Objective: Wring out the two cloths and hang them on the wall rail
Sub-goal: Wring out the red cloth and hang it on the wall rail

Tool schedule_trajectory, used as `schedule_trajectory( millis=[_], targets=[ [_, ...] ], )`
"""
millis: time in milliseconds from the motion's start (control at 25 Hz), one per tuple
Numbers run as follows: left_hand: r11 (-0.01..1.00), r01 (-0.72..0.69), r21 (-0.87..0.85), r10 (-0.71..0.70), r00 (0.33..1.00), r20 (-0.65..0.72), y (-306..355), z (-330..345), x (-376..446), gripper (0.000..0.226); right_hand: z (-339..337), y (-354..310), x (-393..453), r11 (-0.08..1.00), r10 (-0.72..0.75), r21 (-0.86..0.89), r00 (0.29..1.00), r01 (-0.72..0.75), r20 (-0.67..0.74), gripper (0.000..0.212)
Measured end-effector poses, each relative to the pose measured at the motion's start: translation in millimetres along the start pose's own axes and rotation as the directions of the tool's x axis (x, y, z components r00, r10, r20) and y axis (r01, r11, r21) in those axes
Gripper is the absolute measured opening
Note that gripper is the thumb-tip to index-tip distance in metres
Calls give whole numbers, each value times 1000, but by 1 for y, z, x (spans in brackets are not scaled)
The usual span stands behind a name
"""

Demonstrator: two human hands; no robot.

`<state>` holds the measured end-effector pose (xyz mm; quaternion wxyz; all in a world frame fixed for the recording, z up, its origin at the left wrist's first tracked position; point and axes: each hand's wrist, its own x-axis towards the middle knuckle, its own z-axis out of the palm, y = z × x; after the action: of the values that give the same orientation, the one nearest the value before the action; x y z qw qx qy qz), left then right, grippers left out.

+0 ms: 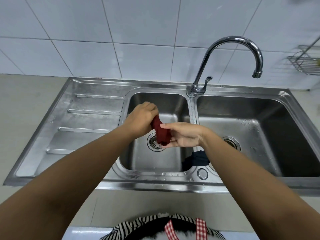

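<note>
Red cloth (160, 132), twisted, runs diagonally between left hand (142, 118) and right hand (185, 135).

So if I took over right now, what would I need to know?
Left hand: grips the top end of the red cloth.
Right hand: holds its lower end, over the left basin's drain.
Dark cloth: lies by the divider between the basins, partly hidden by the right arm.
Done: nothing is hung yet.
Left: finish wringing the red cloth, wring the dark one, hang both. No rail is in view.
</note>
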<state>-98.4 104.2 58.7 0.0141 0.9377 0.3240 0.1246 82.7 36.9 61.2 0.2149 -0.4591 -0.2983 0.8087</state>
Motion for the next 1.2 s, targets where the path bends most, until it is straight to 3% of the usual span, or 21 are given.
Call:
schedule_trajectory(
  millis=[120,240,360,480,560,640,720,760,880,960,1040,1120,1200],
  targets=[
    [997,7,-82,-12,998,-59,5,-9,4,19,12,10,4,926,-94,377,986,36,137,31],
    [995,35,-91,-38,999,-28,2,-15,7,21,22,13,9,911,-84,411,965,-26,247,26],
    [999,-10,-33,11,999,31,-5,-16,11,9,20,8,13,982,47,165,964,-93,263,33],
    [998,-24,53,14,985,173,-8,-14,13,13,16,7,15,966,111,-237,994,-107,1,26],
    [988,-14,154,-28,963,269,-5,-11,12,9,14,8,19,803,-7,-576,964,-152,-264,24],
    [976,20,215,-93,937,337,2,-5,10,11,11,7,24,469,-214,-844,893,-262,-396,21],
    [976,93,198,-170,893,418,14,2,8,10,4,8,25,88,-375,-921,845,-379,-383,15],
    [975,141,174,-207,863,461,20,7,7,11,0,9,25,-48,-444,-912,827,-408,-346,13],
    [930,366,-3,-297,760,578,33,19,5,11,-11,12,24,-284,-555,-876,812,-389,-180,11],
    [749,609,-260,-344,694,632,38,24,3,8,-16,7,22,-347,-594,-861,798,-371,-104,2],
    [386,784,-487,-354,613,707,45,22,1,11,-21,0,21,-372,-628,-852,776,-369,-62,14],
    [101,812,-575,-314,575,756,51,20,-2,21,-25,-3,20,-397,-673,-842,740,-365,-4,20],
    [-112,779,-617,-260,577,775,56,18,-3,27,-26,-4,20,-404,-712,-839,701,-363,40,24]
  ],
)
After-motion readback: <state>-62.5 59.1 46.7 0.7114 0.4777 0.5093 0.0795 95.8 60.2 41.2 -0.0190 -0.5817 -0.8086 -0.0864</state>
